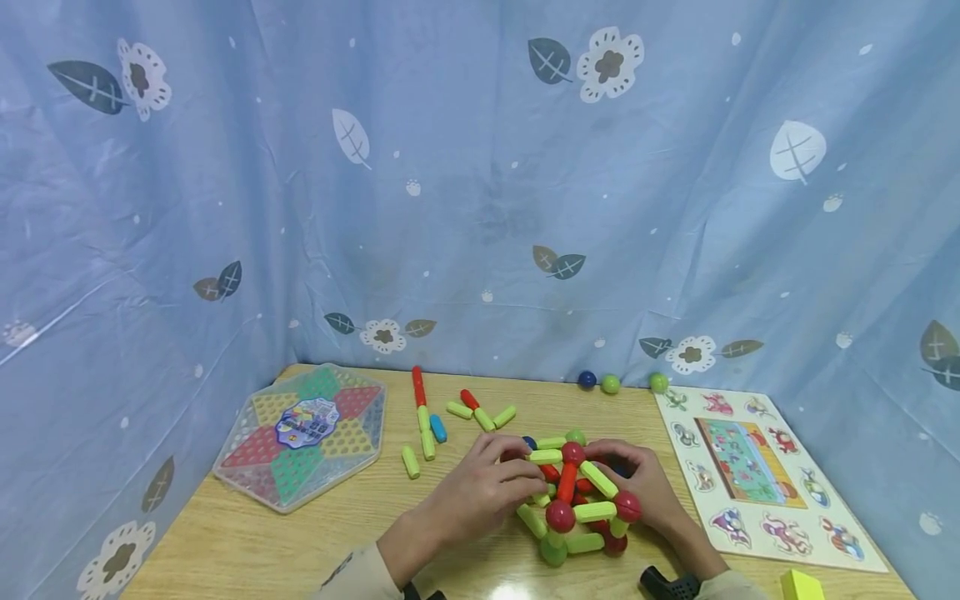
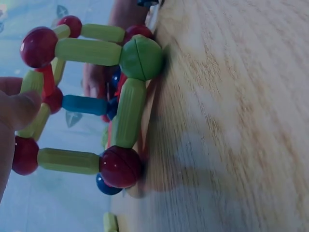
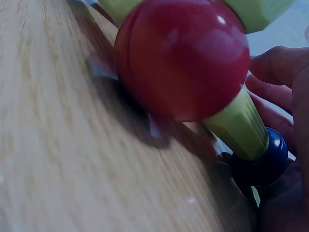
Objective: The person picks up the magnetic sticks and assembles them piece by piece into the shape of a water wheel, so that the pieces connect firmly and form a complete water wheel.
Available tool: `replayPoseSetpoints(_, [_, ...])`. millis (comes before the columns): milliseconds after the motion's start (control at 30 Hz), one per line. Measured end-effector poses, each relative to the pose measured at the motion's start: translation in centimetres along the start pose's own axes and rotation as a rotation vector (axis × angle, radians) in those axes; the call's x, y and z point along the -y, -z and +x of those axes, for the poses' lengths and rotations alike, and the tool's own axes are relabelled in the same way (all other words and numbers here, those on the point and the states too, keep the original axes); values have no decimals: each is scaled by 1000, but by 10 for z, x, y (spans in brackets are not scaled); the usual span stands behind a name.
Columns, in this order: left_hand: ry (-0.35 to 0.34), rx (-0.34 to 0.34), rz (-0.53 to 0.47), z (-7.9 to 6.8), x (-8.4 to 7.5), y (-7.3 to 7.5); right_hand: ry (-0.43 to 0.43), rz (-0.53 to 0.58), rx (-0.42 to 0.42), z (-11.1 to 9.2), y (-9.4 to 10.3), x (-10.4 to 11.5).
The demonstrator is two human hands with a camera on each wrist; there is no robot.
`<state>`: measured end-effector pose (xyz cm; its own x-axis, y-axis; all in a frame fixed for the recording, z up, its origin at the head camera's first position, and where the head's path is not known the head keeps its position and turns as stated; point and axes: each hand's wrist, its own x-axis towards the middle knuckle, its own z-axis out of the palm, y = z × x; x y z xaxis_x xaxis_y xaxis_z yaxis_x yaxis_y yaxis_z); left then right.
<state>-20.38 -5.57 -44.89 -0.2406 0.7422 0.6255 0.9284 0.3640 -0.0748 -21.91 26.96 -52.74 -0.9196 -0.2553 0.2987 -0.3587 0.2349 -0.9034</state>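
Observation:
A frame of magnetic building rods and balls stands on the table in front of me, made of light green, red and blue rods with red, green and blue balls at the joints. At its left side my left hand holds it with bent fingers; the left wrist view shows the thumb on a light green rod. My right hand holds the right rear side, its fingers partly hidden behind the rods. Close to that hand's fingers are a blue ball and a red ball.
Loose green rods, a blue rod and joined red and green rods lie at the back left. Several loose balls sit by the curtain. A hexagonal game board is left, a picture puzzle right, a yellow block front right.

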Motion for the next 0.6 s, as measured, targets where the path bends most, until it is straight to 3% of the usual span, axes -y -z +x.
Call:
replayPoseSetpoints(200, [-30,-30,-74,0,-1,-2,35,22,13,1,-1,1])
replayPoseSetpoints(400, [-51,-50,-88,1,-6,-8,33,45,1,1,-2,5])
replayPoseSetpoints(500, [-43,-33,-81,3,-9,-8,-16,15,-93,-2,-1,14])
replayPoseSetpoints(600, [-32,-17,-74,3,-11,-9,-71,-57,-328,-8,0,30])
